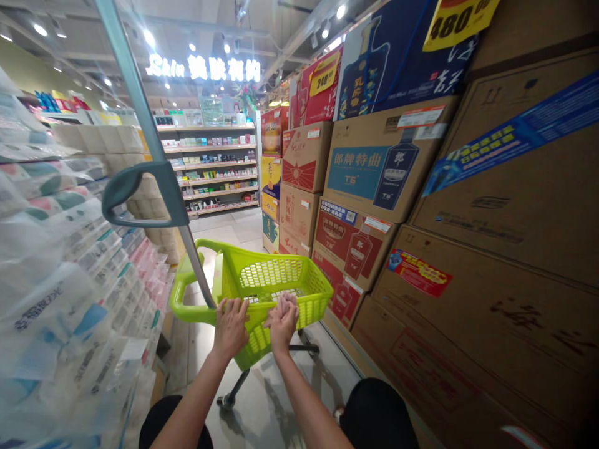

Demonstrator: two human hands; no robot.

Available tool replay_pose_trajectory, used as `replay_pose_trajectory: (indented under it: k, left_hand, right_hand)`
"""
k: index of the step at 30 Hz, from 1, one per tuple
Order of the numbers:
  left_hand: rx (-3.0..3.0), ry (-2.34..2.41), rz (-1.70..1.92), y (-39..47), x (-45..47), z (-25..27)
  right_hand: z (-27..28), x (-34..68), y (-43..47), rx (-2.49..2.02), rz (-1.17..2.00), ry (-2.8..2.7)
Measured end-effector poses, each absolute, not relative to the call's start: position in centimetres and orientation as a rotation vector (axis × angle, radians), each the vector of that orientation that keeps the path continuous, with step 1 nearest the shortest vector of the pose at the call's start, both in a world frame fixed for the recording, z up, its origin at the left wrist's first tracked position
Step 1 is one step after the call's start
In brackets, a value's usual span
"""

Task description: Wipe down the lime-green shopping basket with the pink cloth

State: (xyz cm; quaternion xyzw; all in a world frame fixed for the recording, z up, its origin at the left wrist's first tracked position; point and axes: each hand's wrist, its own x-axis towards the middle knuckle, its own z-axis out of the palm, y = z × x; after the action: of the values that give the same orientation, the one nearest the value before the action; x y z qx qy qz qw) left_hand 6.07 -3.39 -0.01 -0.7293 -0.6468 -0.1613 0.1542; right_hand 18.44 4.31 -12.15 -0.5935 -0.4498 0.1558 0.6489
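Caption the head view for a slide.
Left hand on a green basket, right hand holding a crumpled pinkish item, beside stacked cartons.

Ceiling lights (148,38) shine over stocked shelves (210,128) and pale floor (234,226).

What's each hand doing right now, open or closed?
Left hand: on basket rim; grip can't be told.
Right hand: closed, holding pink wad.

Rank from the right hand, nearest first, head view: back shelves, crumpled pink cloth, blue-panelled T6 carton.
1. Crumpled pink cloth: in the right hand, by the green basket.
2. Blue-panelled T6 carton: to the right, farther forward.
3. Back shelves: ahead, slightly left, well beyond the basket.
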Motion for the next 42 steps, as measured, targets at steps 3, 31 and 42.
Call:
replay_pose_trajectory:
  k: [3, 31, 42]
  left_hand:
    - [-2.109, -1.836, -0.473, -3.6, 6.1, 0.0]
    - [-1.59, -2.021, -0.78, -4.1, -0.5, 2.7]
    - [-1.748, -1.978, -0.845, -4.6, 4.3, 3.6]
  right_hand:
    - [-14.3, 17.4, 3.2, -1.32, 0.438, -1.059]
    - [-8.3, 14.1, 4.5, -1.318, 0.484, -1.185]
    - [-6.0, 11.7, -0.4, -1.039, 0.492, -1.515]
